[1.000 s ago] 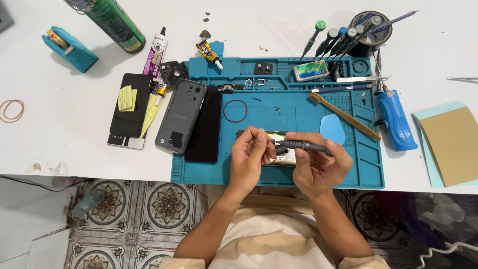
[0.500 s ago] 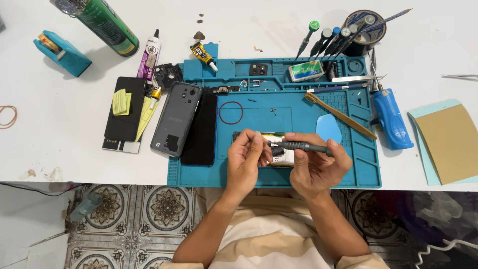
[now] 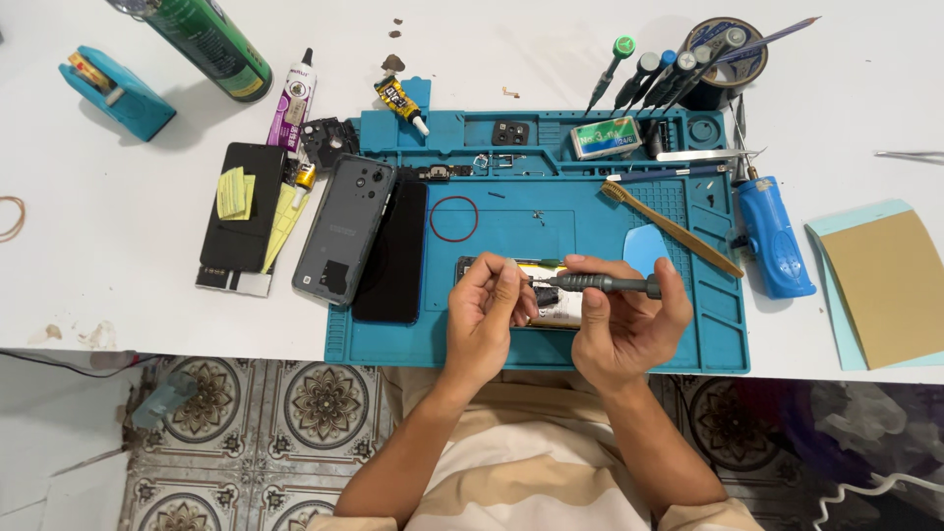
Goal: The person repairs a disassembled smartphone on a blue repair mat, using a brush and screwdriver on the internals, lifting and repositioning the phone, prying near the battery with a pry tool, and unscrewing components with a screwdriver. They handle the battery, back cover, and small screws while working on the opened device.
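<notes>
An opened phone (image 3: 551, 307) lies on the blue repair mat (image 3: 688, 334) near the front edge, mostly covered by my hands. My left hand (image 3: 484, 317) pinches the tip of a grey precision screwdriver (image 3: 600, 283) and rests on the phone. My right hand (image 3: 621, 324) is closed around the screwdriver's handle, holding it level and pointing left. A grey phone back cover (image 3: 344, 228) and a black screen panel (image 3: 393, 254) lie at the mat's left edge.
On the mat are a bamboo toothbrush (image 3: 669, 228), a blue pick (image 3: 644, 248) and a red ring (image 3: 453, 217). A blue electric tool (image 3: 773, 236), screwdrivers in a tape roll (image 3: 728, 49), glue tubes (image 3: 293, 98), a green can (image 3: 211, 39) and a teal tape dispenser (image 3: 116, 88) surround it.
Both hands have kept their hold on the screwdriver over the phone, with only small finger shifts. The view has drifted slightly.
</notes>
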